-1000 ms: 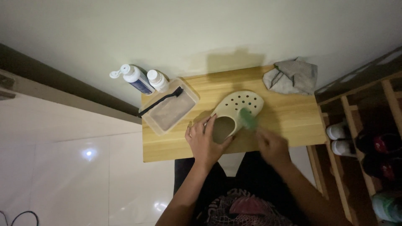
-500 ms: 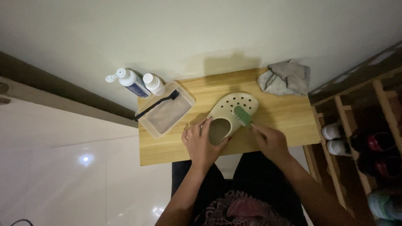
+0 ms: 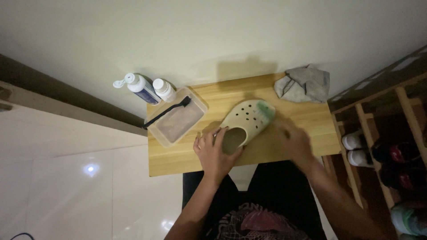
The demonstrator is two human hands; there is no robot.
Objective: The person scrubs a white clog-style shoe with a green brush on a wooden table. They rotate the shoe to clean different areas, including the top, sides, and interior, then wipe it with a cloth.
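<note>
on wooden table [image 3: 267,155], centre: left hand [image 3: 214,150] clamps cream clog [image 3: 245,122] at heel; right hand [image 3: 291,141], blurred, holds green brush [image 3: 266,109] on toe. scrubbing midway, clog not yet rinsed, likely.

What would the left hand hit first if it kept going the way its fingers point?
The left hand points up-right and already touches the heel of the cream clog. Past it likely lies bare wooden table, then the wall; depth is unclear.
</note>
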